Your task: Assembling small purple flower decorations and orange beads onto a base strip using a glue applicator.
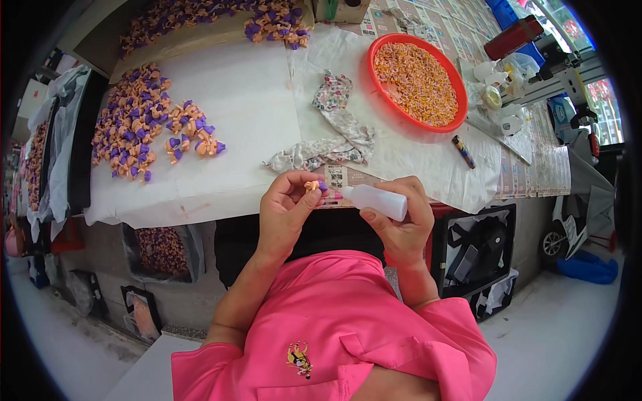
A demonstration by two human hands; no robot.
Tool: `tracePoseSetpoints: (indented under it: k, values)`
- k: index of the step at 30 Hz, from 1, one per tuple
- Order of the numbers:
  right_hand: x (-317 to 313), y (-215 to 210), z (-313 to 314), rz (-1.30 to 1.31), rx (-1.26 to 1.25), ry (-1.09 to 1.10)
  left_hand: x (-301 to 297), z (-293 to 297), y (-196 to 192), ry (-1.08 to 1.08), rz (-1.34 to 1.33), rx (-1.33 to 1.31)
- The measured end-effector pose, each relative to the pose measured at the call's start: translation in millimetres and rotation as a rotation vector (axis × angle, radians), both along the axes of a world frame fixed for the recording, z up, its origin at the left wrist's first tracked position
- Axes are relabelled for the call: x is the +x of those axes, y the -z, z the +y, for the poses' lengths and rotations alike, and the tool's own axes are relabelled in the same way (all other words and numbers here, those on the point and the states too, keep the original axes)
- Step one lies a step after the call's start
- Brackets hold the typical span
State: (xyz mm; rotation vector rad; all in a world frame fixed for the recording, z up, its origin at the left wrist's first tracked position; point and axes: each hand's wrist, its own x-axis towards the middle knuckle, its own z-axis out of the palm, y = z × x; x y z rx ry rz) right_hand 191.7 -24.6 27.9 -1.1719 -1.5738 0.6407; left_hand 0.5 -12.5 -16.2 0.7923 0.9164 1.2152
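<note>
Between the thumb and fingers of my left hand (284,210) is a small peach and purple plastic figurine (314,186). My right hand (408,224) grips a white squeeze bottle (380,202), tilted on its side with its narrow nozzle close to the figurine's purple part. Whether the tip touches it I cannot tell. Both hands are above the table's front edge. On the white sheet to the left lies a heap of similar figurines (134,130), with a smaller cluster (194,130) beside it.
A round red tray (463,110) full of tiny orange and pink pieces stands at the back right. A crumpled patterned cloth (341,137) lies mid-table, a dark marker-like stick (463,152) to its right. More figurines (274,23) fill the far left. Below are a box (164,254) and a black case (478,250).
</note>
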Motion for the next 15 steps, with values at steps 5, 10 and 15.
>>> tracePoseSetpoints:
  k: [5, 10, 15]
  values:
    - [-0.3, 2.8, 2.1, -0.007, -0.006, -0.005, -0.1, 0.7, 1.2, 0.004, -0.001, 0.000]
    - [-0.9, 3.8, 1.5, -0.010, -0.040, 0.003, -0.4, 0.4, 0.8, 0.008, -0.010, -0.009]
    - [0.2, 5.0, 0.8, -0.019, 0.009, -0.004, -1.9, -0.6, 0.1, 0.007, -0.012, -0.015]
